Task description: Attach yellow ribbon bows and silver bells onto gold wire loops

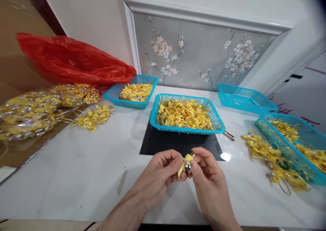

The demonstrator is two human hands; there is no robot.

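Between my two hands is a small yellow ribbon bow (187,158) with a silvery bead on it. My left hand (166,166) pinches the bow's left side between thumb and fingers. Closed on its right side, by the bead, is my right hand (207,175). Both hands are above the white table, just in front of a black mat. Beyond them a blue basket (187,130) stands on the mat, heaped with yellow ribbon pieces (184,114) that have thin stems. My fingers partly cover the bow's lower end.
A nail clipper (230,135) lies beside the middle basket. Beaded yellow bows (273,159) lie at right near another blue basket (280,149). At left are a small bow bunch (94,118), bagged bows (30,112), a red plastic bag (76,61) and a third basket (129,103).
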